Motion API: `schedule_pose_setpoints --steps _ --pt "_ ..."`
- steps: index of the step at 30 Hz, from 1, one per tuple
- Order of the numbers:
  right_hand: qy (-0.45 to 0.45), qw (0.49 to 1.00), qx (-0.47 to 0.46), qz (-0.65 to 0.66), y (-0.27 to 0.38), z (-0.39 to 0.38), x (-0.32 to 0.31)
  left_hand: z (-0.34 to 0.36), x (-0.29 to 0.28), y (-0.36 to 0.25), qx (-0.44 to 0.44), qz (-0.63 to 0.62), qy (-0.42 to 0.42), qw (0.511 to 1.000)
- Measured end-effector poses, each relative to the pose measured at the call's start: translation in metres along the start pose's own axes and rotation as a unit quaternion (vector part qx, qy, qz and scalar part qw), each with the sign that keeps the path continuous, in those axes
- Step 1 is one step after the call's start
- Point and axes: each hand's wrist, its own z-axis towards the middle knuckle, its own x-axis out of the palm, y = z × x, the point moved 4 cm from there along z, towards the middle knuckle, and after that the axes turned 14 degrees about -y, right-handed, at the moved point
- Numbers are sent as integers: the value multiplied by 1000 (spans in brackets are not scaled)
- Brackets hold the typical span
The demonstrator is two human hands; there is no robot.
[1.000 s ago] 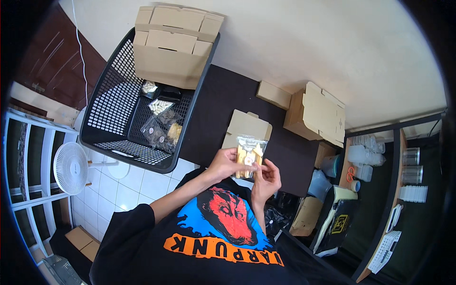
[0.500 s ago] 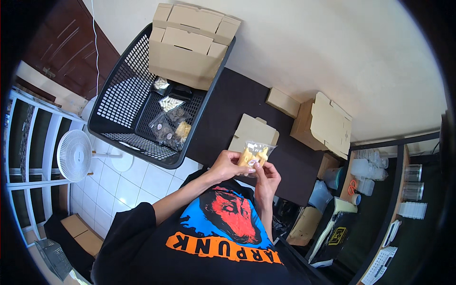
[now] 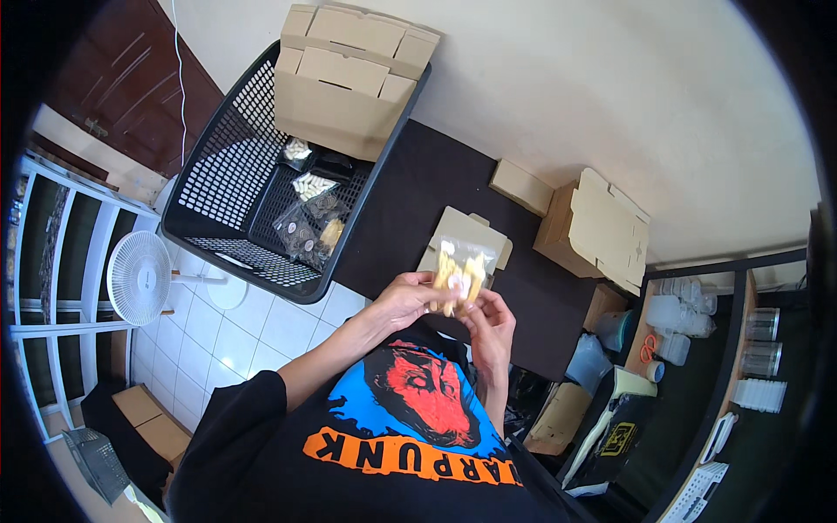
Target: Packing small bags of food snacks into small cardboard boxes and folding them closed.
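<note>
A clear plastic bag [image 3: 469,266] with yellow, stick-like pieces and a round sticker is held up between my two hands. My left hand [image 3: 408,296] pinches its lower left side. The fingers of my right hand [image 3: 490,326] are closed on its lower right corner. Behind the bag, partly hidden by it, a light brown carton [image 3: 493,242] with raised flaps lies on the dark table [image 3: 405,209].
To the left, a black perforated basket [image 3: 228,179] contains bags of white capsule-shaped pieces [image 3: 311,187], other bags and folded cartons [image 3: 340,105]. A cardboard box [image 3: 593,228] and a flat carton [image 3: 520,186] stand by the wall. A white fan [image 3: 139,277] is far left; shelves [image 3: 737,349] line the right.
The bag has tilted upright, so more of its front and the yellow pieces show. Both hands still grip it, in nearly the same place.
</note>
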Motion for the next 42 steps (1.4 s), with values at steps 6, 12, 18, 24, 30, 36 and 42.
schedule_pose_setpoints --steps 6,12,18,24,30,36,42 --pt "29 999 11 9 -10 -2 1 -5 14 -6 21 64 -28 997" --pt "6 999 -5 33 -7 -1 -3 -8 21 0 55 67 -82 993" --pt "-38 989 59 132 -17 6 -5 -12 29 -4 45 51 -71 995" --pt "-85 985 -90 120 -8 7 -2 -9 38 -24 36 126 -9 991" --pt "-77 984 -117 112 -2 7 -7 -1 40 -28 41 173 16 984" --pt "-100 980 -145 95 -4 14 -12 3 43 -28 52 220 16 974" --pt "-136 975 -162 76 9 12 -7 4 53 -28 7 92 68 993"
